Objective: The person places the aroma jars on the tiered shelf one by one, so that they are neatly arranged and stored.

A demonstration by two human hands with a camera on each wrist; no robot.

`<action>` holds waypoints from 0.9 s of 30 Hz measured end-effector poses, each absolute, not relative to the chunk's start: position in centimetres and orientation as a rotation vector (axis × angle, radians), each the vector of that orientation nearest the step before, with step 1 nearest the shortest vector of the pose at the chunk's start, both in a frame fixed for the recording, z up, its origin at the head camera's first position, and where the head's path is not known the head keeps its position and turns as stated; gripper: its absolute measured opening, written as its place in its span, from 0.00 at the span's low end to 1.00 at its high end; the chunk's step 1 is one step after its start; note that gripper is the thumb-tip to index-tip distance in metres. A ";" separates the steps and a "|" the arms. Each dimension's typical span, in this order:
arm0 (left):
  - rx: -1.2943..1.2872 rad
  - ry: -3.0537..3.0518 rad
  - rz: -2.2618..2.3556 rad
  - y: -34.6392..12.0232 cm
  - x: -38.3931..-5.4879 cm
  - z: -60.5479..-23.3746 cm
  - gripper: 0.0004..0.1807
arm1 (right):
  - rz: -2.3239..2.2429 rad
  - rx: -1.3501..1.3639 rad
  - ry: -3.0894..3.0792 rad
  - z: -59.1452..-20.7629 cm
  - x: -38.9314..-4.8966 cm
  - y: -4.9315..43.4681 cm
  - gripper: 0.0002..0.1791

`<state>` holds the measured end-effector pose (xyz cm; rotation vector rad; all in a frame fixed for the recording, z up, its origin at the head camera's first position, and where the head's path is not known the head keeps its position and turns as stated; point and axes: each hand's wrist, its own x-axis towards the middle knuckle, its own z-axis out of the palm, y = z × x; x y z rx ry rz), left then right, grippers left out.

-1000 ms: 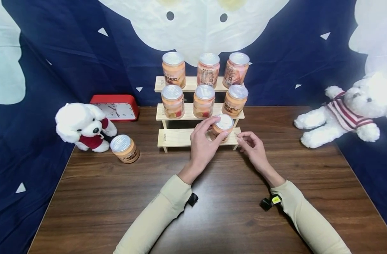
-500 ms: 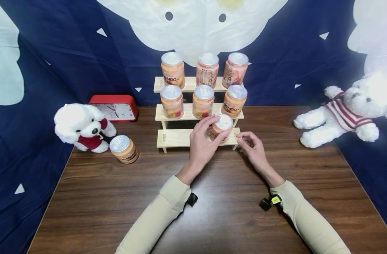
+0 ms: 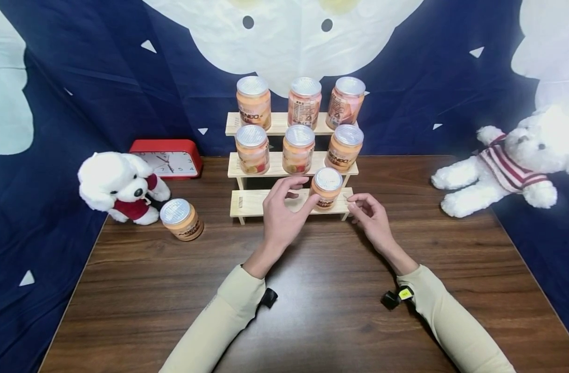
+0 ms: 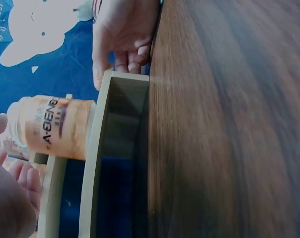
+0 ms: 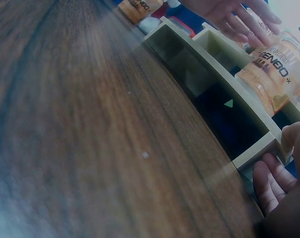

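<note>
An orange jar [image 3: 327, 190] with a silver lid stands upright at the right end of the lowest step of a wooden tiered stand [image 3: 256, 203]. My left hand [image 3: 284, 215] is just left of this jar, fingers spread and loosely bent, holding nothing. Its thumb tip overlaps the jar's edge in the head view; I cannot tell whether it touches. My right hand [image 3: 373, 220] is at the right end of the lowest step. In the right wrist view, its thumb [image 5: 291, 134] lies on the step's end and its fingers curl below, pinching the stand.
Similar jars fill the stand's middle step [image 3: 276, 165] and top step [image 3: 280, 124]. Another jar [image 3: 183, 223] stands on the brown table [image 3: 322, 321] at left, beside a white plush dog [image 3: 118, 186] and a red clock [image 3: 170, 158]. A plush bear [image 3: 508, 166] sits at right.
My left hand has let go of the jar on the lowest step and moved a little left, its fingers opening. The jar stays in place. My right hand has not visibly moved.
</note>
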<state>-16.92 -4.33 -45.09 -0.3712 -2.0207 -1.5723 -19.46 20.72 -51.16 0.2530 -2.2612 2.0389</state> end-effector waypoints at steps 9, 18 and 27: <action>-0.343 -1.995 -1.605 -6.1 -15.6 -44.3 0.18 | 2.039 0.244 -2.261 -51.1 -19.5 20.8 0.11; -0.344 -1.986 -1.551 -8.3 -13.7 -44.5 0.17 | 2.046 0.242 -2.259 -51.1 -19.5 20.5 0.11; -0.346 -1.972 -1.478 -10.8 -12.6 -44.3 0.16 | 2.034 0.250 -2.265 -51.1 -19.4 20.5 0.11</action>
